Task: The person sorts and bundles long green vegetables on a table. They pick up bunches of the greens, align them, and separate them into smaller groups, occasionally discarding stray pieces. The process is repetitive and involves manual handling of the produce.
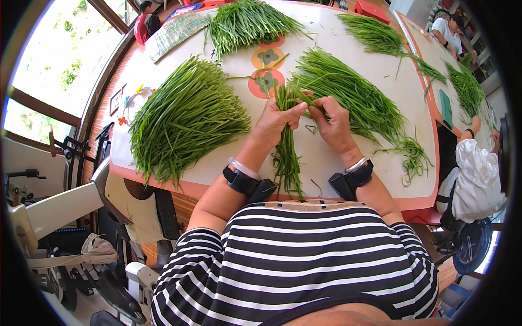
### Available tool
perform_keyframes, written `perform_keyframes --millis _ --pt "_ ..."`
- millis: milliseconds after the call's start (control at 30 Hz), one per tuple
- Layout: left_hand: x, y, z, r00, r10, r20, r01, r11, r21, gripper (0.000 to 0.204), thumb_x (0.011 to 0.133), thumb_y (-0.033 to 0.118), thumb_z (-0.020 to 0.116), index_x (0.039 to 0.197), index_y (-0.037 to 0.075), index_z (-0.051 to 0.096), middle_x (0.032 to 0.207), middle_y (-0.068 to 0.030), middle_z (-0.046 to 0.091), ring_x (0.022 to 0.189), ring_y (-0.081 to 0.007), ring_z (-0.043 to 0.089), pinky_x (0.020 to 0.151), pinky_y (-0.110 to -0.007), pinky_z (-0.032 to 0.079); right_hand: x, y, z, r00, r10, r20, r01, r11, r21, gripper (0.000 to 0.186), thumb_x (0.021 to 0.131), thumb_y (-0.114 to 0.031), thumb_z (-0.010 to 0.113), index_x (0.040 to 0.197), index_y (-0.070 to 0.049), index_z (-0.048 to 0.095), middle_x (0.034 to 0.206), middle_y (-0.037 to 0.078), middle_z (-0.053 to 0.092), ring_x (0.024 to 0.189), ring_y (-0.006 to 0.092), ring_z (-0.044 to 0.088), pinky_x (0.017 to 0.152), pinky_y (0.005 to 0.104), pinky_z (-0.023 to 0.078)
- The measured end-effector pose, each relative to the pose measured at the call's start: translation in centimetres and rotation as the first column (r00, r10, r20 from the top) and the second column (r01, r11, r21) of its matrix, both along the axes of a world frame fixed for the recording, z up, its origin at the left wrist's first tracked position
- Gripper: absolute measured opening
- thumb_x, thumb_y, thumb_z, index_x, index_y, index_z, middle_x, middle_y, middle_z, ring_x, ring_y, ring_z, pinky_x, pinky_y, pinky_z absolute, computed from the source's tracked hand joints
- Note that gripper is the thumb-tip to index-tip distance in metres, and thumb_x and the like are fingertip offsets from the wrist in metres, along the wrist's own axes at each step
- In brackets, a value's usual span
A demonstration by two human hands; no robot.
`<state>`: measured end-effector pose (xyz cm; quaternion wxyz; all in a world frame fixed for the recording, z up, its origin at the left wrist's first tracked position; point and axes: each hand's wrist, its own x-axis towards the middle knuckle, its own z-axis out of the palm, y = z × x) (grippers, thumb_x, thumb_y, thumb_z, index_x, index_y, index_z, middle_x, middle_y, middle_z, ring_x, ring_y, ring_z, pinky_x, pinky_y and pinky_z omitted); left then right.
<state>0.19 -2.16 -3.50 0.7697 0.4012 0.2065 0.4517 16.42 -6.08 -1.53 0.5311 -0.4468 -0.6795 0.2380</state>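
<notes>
Mid-frame, left hand (280,118) grips a green bundle (286,158), right hand (332,123) pinches stalks (305,98); lower right, bare tabletop (392,185) meets pink edge (411,203).

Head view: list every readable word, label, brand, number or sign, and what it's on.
No text reads clearly.
White tabletop: a small dark mark, perhaps a character, left of the round flower prints; too small to read.
Blue-and-red item, far side: any print too small and blurred.
Black wrist devices: no lettering discernible.
Held green bunch: no label visible.
</notes>
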Motion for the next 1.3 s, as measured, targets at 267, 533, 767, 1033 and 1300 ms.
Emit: perform_keyframes --millis 267,533,767,1033,1300 --pt "-1.7 0.5 2.5 0.965 0.257 0.048 -0.259 0.965 0.035 0.020 0.097 0.025 0.056 0.093 0.005 0.062 0.092 -0.0039 0.063 0.082 -0.0122 0.058 0.075 -0.030 0.049 2.0 1.2 -0.9 0.841 -0.206 0.500 0.065 0.956 0.285 0.008 0.080 -0.009 0.068 0.086 -0.006 0.063 0.078 0.006 0.061 0.075 0.0257 0.055 0.070 0.0352 0.041" --pt "-5.8 1.8 2.4 0.720 -0.167 0.674 0.208 0.978 0.021 0.016 0.099 0.020 0.049 0.105 0.005 0.052 0.080 -0.0031 0.045 0.061 -0.0127 0.042 0.059 -0.027 0.047 2.7 1.3 -1.5 0.757 -0.257 0.600 0.089 0.951 0.296 0.009 0.080 -0.017 0.070 0.086 -0.012 0.065 0.079 0.003 0.060 0.082 0.0229 0.055 0.072 0.0350 0.036" --pt "-5.4 1.8 2.2 0.938 -0.146 0.313 0.169 0.984 -0.048 0.024 0.099 0.026 0.050 0.101 0.002 0.053 0.086 -0.0071 0.050 0.060 -0.0090 0.043 0.041 -0.020 0.035 2.6 1.4 -2.1 0.661 -0.289 0.693 0.165 0.956 0.242 0.010 0.080 -0.014 0.070 0.081 -0.009 0.061 0.078 0.004 0.057 0.083 0.0230 0.055 0.071 0.0346 0.037" --pt "-1.1 0.4 1.0 0.940 0.127 -0.318 -0.112 0.992 0.066 0.020 0.095 0.025 0.061 0.086 0.007 0.061 0.069 0.0005 0.056 0.060 -0.0078 0.050 0.053 -0.023 0.041 1.8 1.2 -1.6 0.984 -0.175 0.007 0.176 0.984 -0.006 0.008 0.083 -0.004 0.067 0.086 -0.003 0.059 0.074 0.010 0.060 0.065 0.0255 0.058 0.061 0.0343 0.048" --pt "-0.5 -0.1 1.4 0.962 0.170 -0.213 -0.176 0.984 -0.009 0.016 0.094 0.021 0.061 0.091 0.006 0.061 0.080 -0.0025 0.061 0.073 -0.0117 0.058 0.065 -0.027 0.047 1.1 0.4 -0.7 0.935 -0.088 0.344 0.048 0.991 0.122 0.009 0.081 -0.008 0.070 0.087 -0.008 0.063 0.076 0.007 0.063 0.071 0.0248 0.059 0.069 0.0353 0.043"
